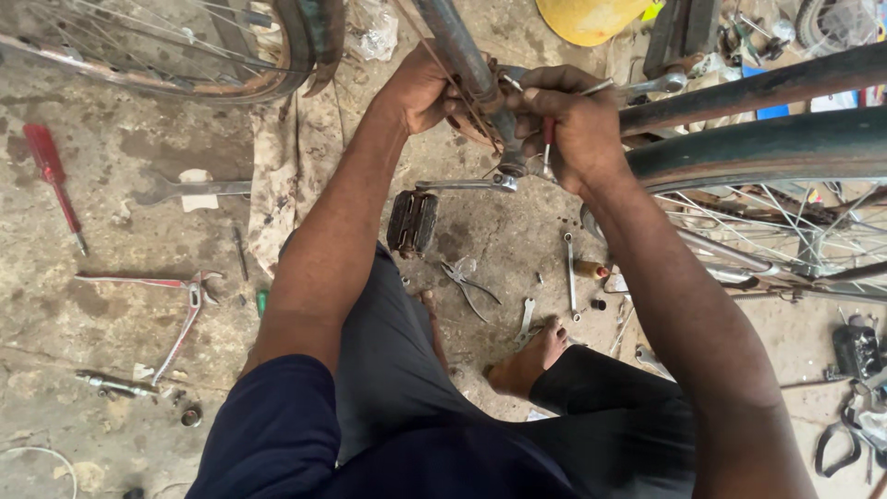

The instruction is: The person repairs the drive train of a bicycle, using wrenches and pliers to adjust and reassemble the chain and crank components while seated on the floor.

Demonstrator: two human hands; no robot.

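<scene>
Concrete floor [102,305] below rusty, greasy bicycle frame [462,55].

A single head-worn camera looks steeply down from the person's own eye level, close over both forearms, onto the stained grey concrete floor [92,305]. It faces forward: knees near, the dark metal bicycle frame tube [462,46] far. No second view shares the scene.

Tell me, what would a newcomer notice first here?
Both hands meet at top centre: the left hand grips the bicycle frame tube, the right hand holds a red-handled tool at the crank, whose pedal hangs just below. Tools litter the concrete floor, including a red screwdriver at far left.
</scene>
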